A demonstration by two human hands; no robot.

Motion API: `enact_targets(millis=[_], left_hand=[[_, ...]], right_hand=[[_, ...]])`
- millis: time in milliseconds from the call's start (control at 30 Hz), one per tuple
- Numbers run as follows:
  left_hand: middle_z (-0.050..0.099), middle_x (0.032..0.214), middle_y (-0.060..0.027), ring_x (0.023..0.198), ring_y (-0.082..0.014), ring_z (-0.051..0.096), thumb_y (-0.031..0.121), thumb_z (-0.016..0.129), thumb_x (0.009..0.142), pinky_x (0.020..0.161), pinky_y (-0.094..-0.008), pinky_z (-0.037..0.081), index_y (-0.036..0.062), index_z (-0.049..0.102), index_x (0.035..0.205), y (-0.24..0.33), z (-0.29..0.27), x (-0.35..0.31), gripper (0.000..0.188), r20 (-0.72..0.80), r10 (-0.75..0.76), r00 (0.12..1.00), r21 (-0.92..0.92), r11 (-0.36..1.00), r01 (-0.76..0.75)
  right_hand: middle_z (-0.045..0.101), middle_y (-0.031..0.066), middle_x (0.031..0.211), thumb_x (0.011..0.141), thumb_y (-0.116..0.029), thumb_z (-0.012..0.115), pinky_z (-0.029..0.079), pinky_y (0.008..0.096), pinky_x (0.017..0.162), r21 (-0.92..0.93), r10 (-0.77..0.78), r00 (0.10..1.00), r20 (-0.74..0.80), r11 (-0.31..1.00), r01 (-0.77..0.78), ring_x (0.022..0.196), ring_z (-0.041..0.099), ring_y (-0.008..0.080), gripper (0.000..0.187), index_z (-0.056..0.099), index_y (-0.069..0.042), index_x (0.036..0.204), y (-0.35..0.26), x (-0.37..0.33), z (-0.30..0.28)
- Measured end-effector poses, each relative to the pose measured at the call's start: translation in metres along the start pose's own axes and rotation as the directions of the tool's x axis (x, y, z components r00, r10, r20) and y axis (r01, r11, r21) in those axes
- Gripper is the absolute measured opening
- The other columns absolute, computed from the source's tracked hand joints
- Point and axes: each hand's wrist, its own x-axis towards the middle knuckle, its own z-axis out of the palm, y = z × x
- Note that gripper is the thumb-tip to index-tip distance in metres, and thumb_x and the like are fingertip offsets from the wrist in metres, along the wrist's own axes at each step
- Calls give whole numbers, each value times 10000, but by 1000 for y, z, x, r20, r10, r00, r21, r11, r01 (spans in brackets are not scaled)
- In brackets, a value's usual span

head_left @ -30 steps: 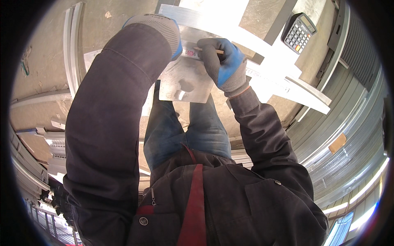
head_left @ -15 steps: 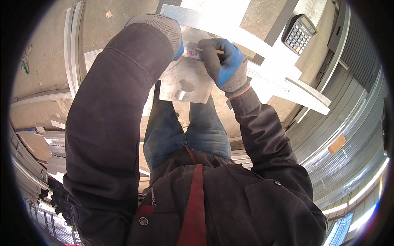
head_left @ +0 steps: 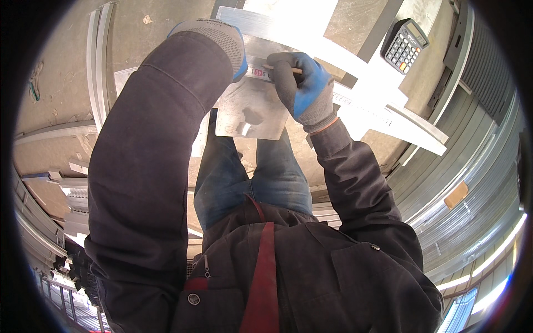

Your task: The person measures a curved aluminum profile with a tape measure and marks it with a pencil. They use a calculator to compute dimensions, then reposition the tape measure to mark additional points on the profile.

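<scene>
My left hand (head_left: 225, 41), in a grey and blue work glove, rests at the left edge of a strip of measuring tape (head_left: 257, 72). Its fingers are hidden behind the glove's back and the dark sleeve. Gloved the same way, my right hand (head_left: 308, 89) is closed around a thin wooden pencil (head_left: 296, 70), whose tip points left over the tape. The tape lies across a shiny metal plate (head_left: 236, 108) above my knees and shows again to the right of my right hand. A dark smudge-like patch marks the plate's near part.
A black calculator (head_left: 404, 50) lies at the upper right on brightly lit metal. Long metal profiles (head_left: 95, 66) run along the left, and stacked, film-wrapped lengths (head_left: 472, 222) fill the right. A small tan piece (head_left: 456, 195) sits on that stack.
</scene>
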Motion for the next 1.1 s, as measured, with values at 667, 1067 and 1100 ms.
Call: enact_targets(millis=[667, 1067, 1100], left_hand=[[762, 885, -150, 870, -332, 745, 466, 634, 972, 815, -447, 586, 155, 817, 1021, -6, 2, 10, 364, -85, 34, 996, -9, 999, -35], [755, 849, -144, 827, -344, 736, 443, 646, 946, 780, -465, 578, 186, 824, 1022, -2, 3, 6, 321, 64, 41, 997, 35, 998, -44], [765, 878, -140, 841, -340, 739, 443, 636, 958, 795, -471, 581, 196, 826, 1054, -2, 0, 6, 326, 111, 41, 993, 8, 999, -42]], right_hand=[[785, 112, 1000, 1048, -114, 618, 604, 279, 750, 401, 246, 969, 15, 887, -231, 884, 729, 133, 245, 721, -18, 1248, -6, -2, -3], [748, 137, 1227, 1091, -58, 515, 575, 281, 923, -65, 148, 813, -563, 973, -222, 1044, 710, 158, 374, 579, 6, 1454, 68, -41, -173], [745, 136, 1245, 1088, -57, 521, 566, 279, 936, -71, 197, 774, -602, 952, -297, 1066, 707, 161, 382, 575, 3, 1461, 77, -46, -192]])
